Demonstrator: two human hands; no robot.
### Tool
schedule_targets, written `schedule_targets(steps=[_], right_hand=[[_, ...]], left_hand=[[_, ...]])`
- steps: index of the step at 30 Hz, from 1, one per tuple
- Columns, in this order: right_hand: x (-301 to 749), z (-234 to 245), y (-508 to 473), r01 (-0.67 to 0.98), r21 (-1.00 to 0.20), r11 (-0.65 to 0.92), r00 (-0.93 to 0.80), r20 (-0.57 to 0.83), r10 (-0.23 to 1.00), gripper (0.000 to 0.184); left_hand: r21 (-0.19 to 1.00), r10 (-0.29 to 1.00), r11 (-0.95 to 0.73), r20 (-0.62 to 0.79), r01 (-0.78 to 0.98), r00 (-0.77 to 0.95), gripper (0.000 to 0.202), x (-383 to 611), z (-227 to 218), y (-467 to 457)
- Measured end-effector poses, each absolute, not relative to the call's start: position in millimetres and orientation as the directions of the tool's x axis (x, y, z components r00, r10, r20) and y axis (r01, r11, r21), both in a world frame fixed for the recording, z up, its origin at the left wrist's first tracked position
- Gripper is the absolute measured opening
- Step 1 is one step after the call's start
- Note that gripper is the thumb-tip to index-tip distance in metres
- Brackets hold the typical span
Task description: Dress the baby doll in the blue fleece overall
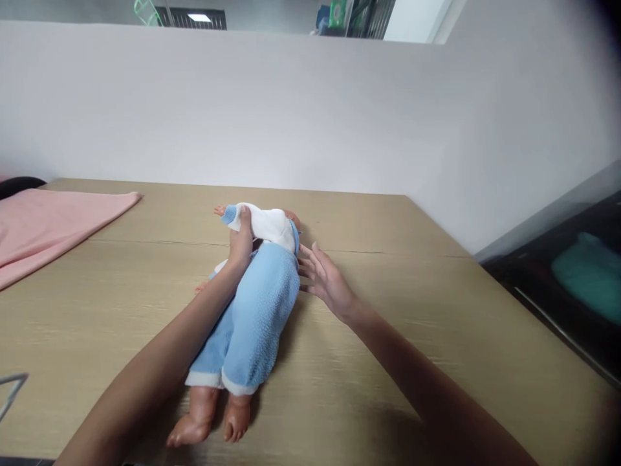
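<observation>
A baby doll [266, 304] in a white top and fuzzy blue trousers lies on its side on the wooden table, bare feet pointing towards me. Its head is mostly hidden behind the white upper body. My left hand [242, 236] is wrapped round the doll's front near the upper arm, thumb on the white sleeve; the other fingers are hidden. At the doll's back, my right hand [327, 278] has its fingers stretched and apart. Those fingertips reach the doll's waist, and whether they press on it I cannot tell.
A pink cloth [58, 220] lies at the table's left, with a black object [22, 185] behind it. A grey wire-like piece [13, 391] juts in at lower left. A white wall [272, 110] stands behind the table [388, 310]. Teal fabric [589, 275] shows beyond the right edge.
</observation>
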State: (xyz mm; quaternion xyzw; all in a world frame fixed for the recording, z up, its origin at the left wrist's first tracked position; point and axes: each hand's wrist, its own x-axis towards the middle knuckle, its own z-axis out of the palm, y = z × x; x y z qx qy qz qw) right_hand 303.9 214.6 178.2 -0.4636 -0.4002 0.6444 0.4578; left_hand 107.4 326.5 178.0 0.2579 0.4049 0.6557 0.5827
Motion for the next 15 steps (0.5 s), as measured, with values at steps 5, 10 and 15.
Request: schedule_targets(steps=[5,10,15], right_hand=[[318,185,215,-0.222,-0.928,-0.298,-0.273,-0.234,0.933,0.082],[343,185,217,-0.310,-0.880,-0.360,-0.299,-0.270,0.915,0.089],[366,165,220,-0.278,-0.916,-0.291,-0.136,-0.262,0.955,0.069]], left_hand=[[0.917,0.975,-0.215,0.182,-0.337,-0.127,0.043,130,199,287],[0.915,0.874,-0.404,0.382,0.012,0.301,0.068,126,209,230],[0.792,0.807,-0.537,0.381,0.292,0.450,0.073,95,201,213]])
